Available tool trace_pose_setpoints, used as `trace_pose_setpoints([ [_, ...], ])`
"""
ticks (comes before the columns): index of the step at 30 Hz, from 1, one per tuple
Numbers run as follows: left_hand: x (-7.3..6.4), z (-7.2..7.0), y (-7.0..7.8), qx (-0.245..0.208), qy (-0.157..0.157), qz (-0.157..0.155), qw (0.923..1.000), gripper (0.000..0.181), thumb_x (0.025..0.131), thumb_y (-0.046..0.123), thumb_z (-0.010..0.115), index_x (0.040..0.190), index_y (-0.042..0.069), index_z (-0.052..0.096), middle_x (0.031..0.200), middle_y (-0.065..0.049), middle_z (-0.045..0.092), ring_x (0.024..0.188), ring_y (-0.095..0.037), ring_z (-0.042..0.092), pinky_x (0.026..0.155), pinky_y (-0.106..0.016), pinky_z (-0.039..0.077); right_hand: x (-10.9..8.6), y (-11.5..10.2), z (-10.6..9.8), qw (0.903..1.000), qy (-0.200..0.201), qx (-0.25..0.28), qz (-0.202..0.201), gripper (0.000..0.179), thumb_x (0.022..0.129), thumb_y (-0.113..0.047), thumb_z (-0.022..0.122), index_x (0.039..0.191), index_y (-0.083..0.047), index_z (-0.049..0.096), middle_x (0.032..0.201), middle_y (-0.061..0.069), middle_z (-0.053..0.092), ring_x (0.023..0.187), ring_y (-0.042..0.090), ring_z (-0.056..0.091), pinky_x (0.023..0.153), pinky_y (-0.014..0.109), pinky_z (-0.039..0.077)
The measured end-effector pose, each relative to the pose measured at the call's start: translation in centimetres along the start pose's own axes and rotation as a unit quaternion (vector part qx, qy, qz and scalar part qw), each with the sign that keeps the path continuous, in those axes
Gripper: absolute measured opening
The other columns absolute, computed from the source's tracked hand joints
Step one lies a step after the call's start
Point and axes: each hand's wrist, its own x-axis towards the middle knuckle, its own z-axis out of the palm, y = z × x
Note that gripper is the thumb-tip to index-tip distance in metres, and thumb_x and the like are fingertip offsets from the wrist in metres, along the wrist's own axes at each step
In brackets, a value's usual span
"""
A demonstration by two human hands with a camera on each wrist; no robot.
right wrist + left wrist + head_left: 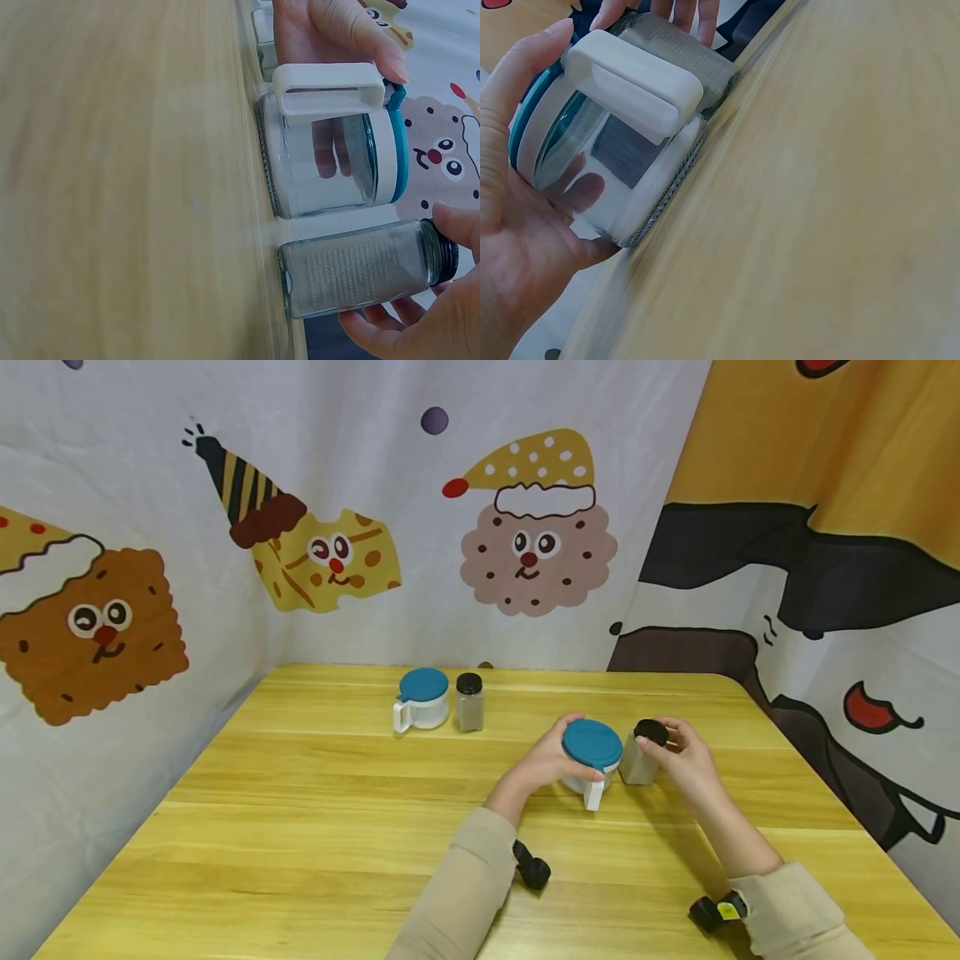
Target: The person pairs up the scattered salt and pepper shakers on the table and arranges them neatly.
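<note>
My left hand (pixel 546 758) grips a clear glass seasoning jar (pixel 585 161) with a blue lid (pixel 592 743) and a white handle (pixel 330 77). Its thumb lies by the lid near the handle, and fingers show through the glass. Just to the right, my right hand (pixel 692 760) holds a square glass spice bottle (pixel 352 270) by its upper part, thumb at the black cap (pixel 650 732). Both containers stand upright side by side, their bases at or close to the tabletop. Faint printed text covers one face of the bottle, and its contents cannot be made out.
Farther back on the wooden table (pixel 300 827) stand a second blue-lidded jar (pixel 430 714) with a white handle and a second black-capped bottle (pixel 470 710), close together. A printed cartoon curtain (pixel 360 435) hangs behind the table's far edge. Black cameras sit at both wrists.
</note>
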Motion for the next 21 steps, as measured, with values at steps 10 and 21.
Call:
trace_pose_setpoints([
  [10,-0.04,0.1,0.07,0.008,0.005,-0.005,0.9999,0.1,0.067,0.007,0.087,0.148,0.024,0.03,0.136,-0.002,0.049,0.12,-0.016,0.049,0.102,-0.036,0.035,0.02,-0.06,-0.09,1.0,-0.005,-0.004,-0.002,0.069,0.093,-0.035,0.063,0.144,-0.001,0.032,0.14,0.026,0.036,0.119,0.035,0.041,0.074,0.02,0.045],
  [21,0.07,-0.06,-0.03,0.002,0.001,0.003,1.0,0.101,0.068,0.004,0.086,0.15,0.02,0.027,0.138,-0.003,0.047,0.121,-0.015,0.048,0.101,-0.033,0.035,0.03,-0.15,-0.17,0.9999,-0.013,-0.005,0.004,0.071,0.093,-0.036,0.063,0.144,0.0,0.03,0.14,0.026,0.036,0.119,0.034,0.041,0.077,0.022,0.045],
])
